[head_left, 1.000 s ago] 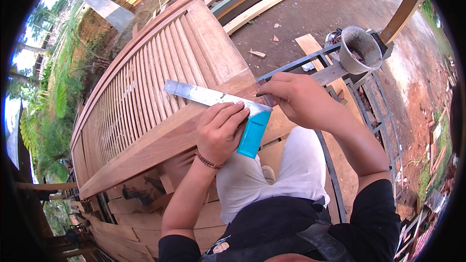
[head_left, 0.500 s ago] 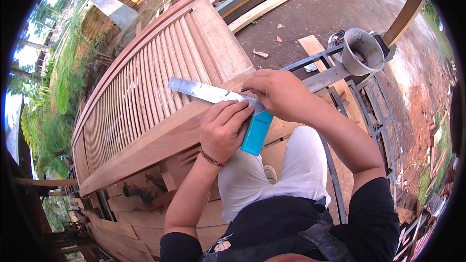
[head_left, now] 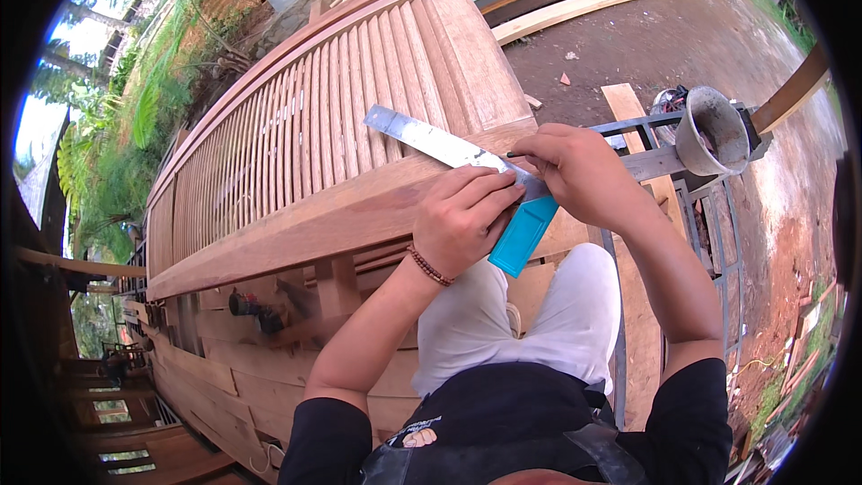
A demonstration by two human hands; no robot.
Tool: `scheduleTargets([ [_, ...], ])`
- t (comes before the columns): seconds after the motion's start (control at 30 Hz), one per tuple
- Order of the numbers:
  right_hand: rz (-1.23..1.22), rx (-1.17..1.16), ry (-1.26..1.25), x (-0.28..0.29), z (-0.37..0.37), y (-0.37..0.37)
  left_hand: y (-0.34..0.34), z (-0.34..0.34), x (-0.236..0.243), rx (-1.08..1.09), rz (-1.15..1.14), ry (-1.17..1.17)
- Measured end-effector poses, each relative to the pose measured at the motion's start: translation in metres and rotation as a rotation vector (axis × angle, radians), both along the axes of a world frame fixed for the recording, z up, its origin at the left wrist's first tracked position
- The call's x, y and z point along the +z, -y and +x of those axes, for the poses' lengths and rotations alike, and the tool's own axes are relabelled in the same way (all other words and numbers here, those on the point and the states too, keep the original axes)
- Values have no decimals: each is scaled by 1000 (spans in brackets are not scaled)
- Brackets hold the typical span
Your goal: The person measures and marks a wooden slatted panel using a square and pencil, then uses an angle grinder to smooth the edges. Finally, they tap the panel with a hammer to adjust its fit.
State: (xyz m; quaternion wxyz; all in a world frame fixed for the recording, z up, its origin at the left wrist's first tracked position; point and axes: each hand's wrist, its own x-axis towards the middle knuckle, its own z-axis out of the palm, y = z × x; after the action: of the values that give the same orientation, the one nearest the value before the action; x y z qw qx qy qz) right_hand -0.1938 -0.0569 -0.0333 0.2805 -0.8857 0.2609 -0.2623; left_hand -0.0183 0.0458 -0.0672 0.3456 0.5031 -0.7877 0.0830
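Observation:
A try square with a steel blade (head_left: 431, 137) and a turquoise handle (head_left: 523, 235) lies across the near rail (head_left: 305, 235) of a slatted wooden shutter (head_left: 310, 117), close to its right end. My left hand (head_left: 460, 220) is closed on the square where blade and handle meet, pressing it to the wood. A thin dark marking tool (head_left: 514, 155), perhaps a pencil, is pinched in my right hand (head_left: 582, 175). Its tip points left, just above the blade's far edge. My right fingers hide most of the tool.
A grey bucket (head_left: 716, 133) stands to the right by a metal frame (head_left: 729, 260). Long timber beams (head_left: 611, 2) lie on the ground beyond. Beneath the shutter sits a dark power tool (head_left: 256, 310) on wooden boards (head_left: 296, 359).
The whole view has shifted, so the shutter and both hands appear farther right. Both hands keep nearly the same place on the square and the rail.

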Motion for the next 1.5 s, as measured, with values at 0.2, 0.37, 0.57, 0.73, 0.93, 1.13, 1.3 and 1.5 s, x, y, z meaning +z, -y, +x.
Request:
scheduleTargets([
  [0.2,-75,42,-124,13,-9,0,-1,2,0,-6,21,-7],
  [0.37,-171,96,-297,28,-35,-5,-1,-1,4,-10,35,-37],
  [0.57,-64,-110,-130,38,-93,-20,2,-1,1,-10,30,-36],
  [0.73,857,-496,740,-68,-92,-68,8,-6,-1,-12,28,-25],
  [0.93,1349,-290,802,-89,-24,-110,4,-3,4,-15,67,-38],
  [1.13,1432,-264,777,-64,6,-110,-8,13,2,-43,97,-53],
  [1.3,1305,-394,1011,-79,-56,-131,-10,15,3,83,128,-341],
  [1.5,1032,-681,1210,-108,-169,-143,4,-15,17,293,338,51],
])
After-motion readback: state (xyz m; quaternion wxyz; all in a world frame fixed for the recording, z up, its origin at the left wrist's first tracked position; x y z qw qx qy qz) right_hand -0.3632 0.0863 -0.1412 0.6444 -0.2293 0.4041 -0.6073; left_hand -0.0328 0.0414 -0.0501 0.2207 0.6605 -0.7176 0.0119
